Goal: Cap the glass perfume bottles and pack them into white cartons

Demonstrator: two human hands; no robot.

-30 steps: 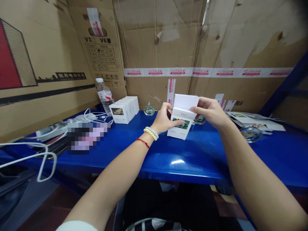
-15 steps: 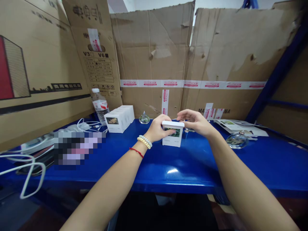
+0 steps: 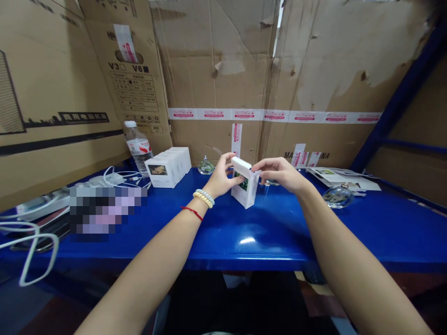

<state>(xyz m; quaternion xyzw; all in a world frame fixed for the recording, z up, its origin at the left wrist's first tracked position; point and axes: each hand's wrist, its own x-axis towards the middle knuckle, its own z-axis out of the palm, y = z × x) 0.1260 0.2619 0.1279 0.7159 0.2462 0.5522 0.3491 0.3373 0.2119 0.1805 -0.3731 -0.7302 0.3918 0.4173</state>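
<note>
Our left hand [image 3: 218, 179] and right hand [image 3: 279, 174] grasp the box [image 3: 244, 188], tilted on the desk [image 3: 279, 232]; we should press its lid evenly.

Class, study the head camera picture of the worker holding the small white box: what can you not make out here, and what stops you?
- Contents of the white box: its lid is shut, and the left hand and right hand cover its sides.
- Print on the box: too small.
- Item left of the white cables: pixelated.
- Glass bottle: mostly behind box and right hand.
</note>
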